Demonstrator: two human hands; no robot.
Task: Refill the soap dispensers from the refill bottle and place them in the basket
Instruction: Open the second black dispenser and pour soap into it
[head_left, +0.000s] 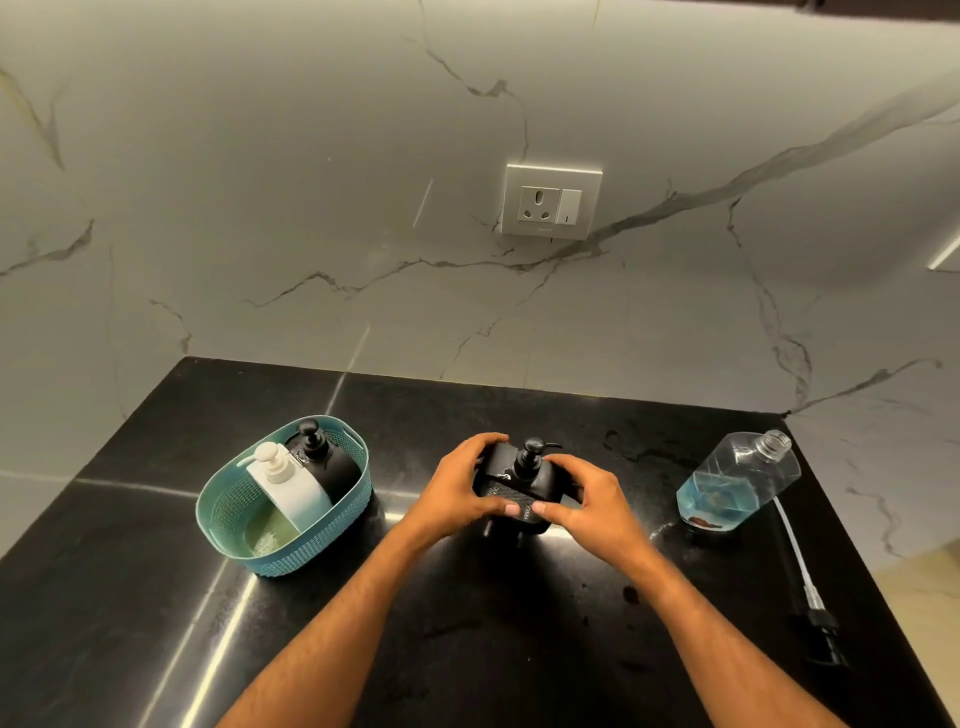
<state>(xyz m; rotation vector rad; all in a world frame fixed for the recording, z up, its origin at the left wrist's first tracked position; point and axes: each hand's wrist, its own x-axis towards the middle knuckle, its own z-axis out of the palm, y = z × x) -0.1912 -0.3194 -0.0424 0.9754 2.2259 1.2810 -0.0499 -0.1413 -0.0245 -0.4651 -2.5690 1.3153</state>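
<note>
Black dispenser (517, 488) on counter (156, 623), gripped by L hand (457, 493) & R hand (592, 501).

Black dispenser (515, 486) sides hidden under both hands' fingers (561, 512). Basket (332, 540) wall hides lower parts of the 2 dispensers inside. Forearms, desk (156, 623) cut off at bottom edge.

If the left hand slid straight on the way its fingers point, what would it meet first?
The left hand already grips the black pump soap dispenser, so it meets that at once. Beyond lies the right hand, gripping the other side.
</note>
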